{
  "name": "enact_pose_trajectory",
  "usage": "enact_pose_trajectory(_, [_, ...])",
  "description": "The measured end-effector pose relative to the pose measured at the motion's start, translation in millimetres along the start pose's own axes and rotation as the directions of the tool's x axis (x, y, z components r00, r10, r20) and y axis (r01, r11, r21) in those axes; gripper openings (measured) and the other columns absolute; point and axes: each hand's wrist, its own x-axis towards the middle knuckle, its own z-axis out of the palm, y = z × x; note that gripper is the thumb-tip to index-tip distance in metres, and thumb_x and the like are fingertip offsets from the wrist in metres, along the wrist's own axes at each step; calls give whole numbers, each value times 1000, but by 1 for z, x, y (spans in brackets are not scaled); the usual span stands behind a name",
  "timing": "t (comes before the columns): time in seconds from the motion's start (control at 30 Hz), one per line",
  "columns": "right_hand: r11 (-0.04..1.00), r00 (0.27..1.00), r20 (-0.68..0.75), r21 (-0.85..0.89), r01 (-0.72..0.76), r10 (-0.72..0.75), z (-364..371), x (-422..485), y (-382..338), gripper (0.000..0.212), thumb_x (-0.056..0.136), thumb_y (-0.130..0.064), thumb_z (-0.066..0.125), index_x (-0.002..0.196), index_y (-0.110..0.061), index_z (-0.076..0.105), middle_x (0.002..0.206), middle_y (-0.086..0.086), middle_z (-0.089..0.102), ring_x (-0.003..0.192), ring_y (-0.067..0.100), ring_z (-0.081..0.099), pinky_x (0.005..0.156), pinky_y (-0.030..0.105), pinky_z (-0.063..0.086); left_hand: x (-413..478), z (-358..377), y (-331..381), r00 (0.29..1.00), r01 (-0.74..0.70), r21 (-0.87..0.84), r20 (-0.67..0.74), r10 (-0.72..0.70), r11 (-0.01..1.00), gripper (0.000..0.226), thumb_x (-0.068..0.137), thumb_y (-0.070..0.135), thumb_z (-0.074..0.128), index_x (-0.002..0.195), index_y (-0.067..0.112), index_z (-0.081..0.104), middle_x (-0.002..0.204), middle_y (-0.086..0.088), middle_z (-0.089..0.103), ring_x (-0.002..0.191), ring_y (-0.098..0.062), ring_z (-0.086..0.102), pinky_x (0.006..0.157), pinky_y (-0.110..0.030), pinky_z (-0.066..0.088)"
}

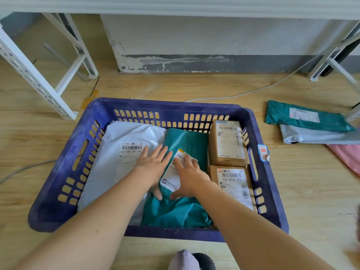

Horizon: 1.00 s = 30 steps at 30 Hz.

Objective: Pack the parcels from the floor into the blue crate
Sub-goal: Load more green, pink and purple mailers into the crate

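Two hands, fingers spread flat: left hand (153,162) and right hand (190,178) press the teal plastic mailer (187,140) at centre frame inside the blue slotted plastic crate (171,103), probably flattening it for space. Grey plastic mailer (311,136) waits on floor, right edge.

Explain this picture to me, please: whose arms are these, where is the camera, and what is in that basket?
There is no machine here. A person works with bare hands, and the one camera sits on their head, looking down. The left hand and right hand lie flat, fingers spread, on a teal mailer bag inside the blue crate; neither grips anything. Also in the crate are a white mailer bag, a far cardboard box and a near cardboard box. On the wooden floor to the right lie a second teal bag, a grey bag and part of a pink parcel.
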Motion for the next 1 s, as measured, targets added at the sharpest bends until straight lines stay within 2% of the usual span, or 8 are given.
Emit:
enact_pose_trajectory(0.13, [995,995,99,-102,-17,27,14,3,1,134,66,-46,80,146,-21,-24,156,10,-22,145,33,-12,113,51,20,1,19,17,999,34,42,11,-34,999,145,57,67,73,142,4,-26,152,-14,-29,141,-27,-27,112,-53,-13])
enact_pose_trajectory(0.3, [992,987,144,-114,-51,67,30,7,5,137,66,-43,81,144,-20,-29,154,10,-28,145,31,-12,117,48,13,8,31,20,998,66,36,12,-66,997,141,61,70,68,141,4,-27,151,-15,-31,140,-27,-28,112,-53,-12])
enact_pose_trajectory(0.47, [994,984,158,-82,-67,80,32,10,4,136,66,-40,82,144,-23,-28,154,9,-28,145,30,-12,114,48,21,15,38,22,995,93,29,20,-94,995,145,58,71,70,140,4,-29,151,-14,-32,141,-27,-26,113,-53,-9])
enact_pose_trajectory(0.67, [998,982,181,-52,-46,55,27,8,6,133,68,-41,80,145,-22,-27,154,12,-26,145,31,-10,115,49,22,10,27,15,998,26,-70,55,-22,997,147,53,74,70,143,9,-27,151,-11,-32,141,-23,-26,113,-52,-12])
enact_pose_trajectory(0.77, [999,991,129,21,-41,38,20,5,7,119,75,-39,75,148,-26,-18,156,14,-16,145,34,5,114,50,26,4,21,6,1000,-1,-190,14,4,982,141,55,73,69,147,14,-21,155,-6,-24,144,-18,-18,115,-47,-9])
enact_pose_trajectory(0.87, [995,1000,-26,96,-9,12,6,-3,6,91,82,-27,65,149,-25,2,154,15,10,138,35,25,108,47,35,-4,11,-1,997,-3,-319,-70,-20,948,129,61,67,70,150,16,-8,159,-1,-10,146,-16,-5,119,-41,4])
enact_pose_trajectory(0.93, [992,992,-130,128,8,9,-7,-11,6,83,84,-20,60,148,-24,9,148,13,25,134,33,32,105,45,39,-12,2,-4,994,-7,-365,-105,-34,931,121,66,60,71,151,16,-3,159,-1,-4,146,-17,-1,119,-39,9])
enact_pose_trajectory(1.0, [989,980,-197,147,18,12,-24,-22,7,79,85,-17,56,149,-22,10,146,10,31,134,30,34,106,41,39,-21,-7,-7,991,-8,-396,-127,-46,918,114,69,53,72,151,17,1,159,-2,0,146,-18,3,118,-38,12])
